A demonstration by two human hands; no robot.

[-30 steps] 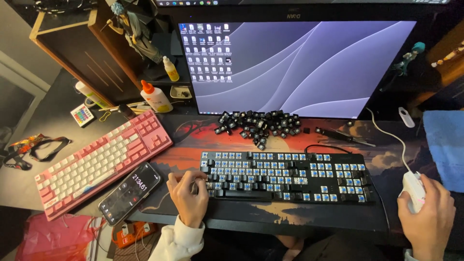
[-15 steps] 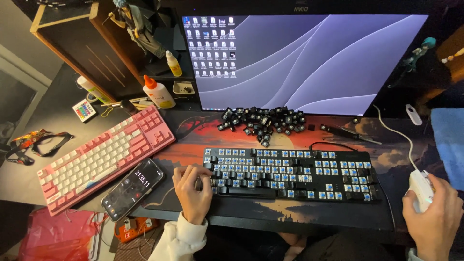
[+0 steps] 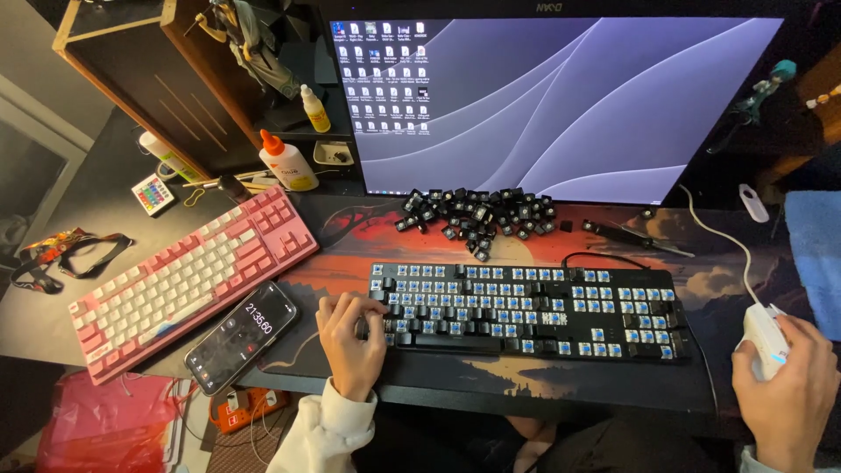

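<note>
Here, starting from the far left of my view, I see a pink and white keyboard lying at a slant on the desk, with a small remote and a white glue bottle behind it and a phone face up just beside its near edge. Next comes the left hand, resting palm down at the left end of the black keyboard — its fingers are curled loosely and lie against the end of the board, though I cannot tell whether they press any switch. That board sits on the red desk mat straight in front of me, its keycaps stripped so the blue switches show. Behind it, near the foot of the monitor, lies a heap of black keycaps, well apart from both hands. Further right a thin black tool lies on the mat. At the far right the right hand is cupped over a white mouse — fingers draped together along its top and side, the cable running away toward the monitor.
</note>
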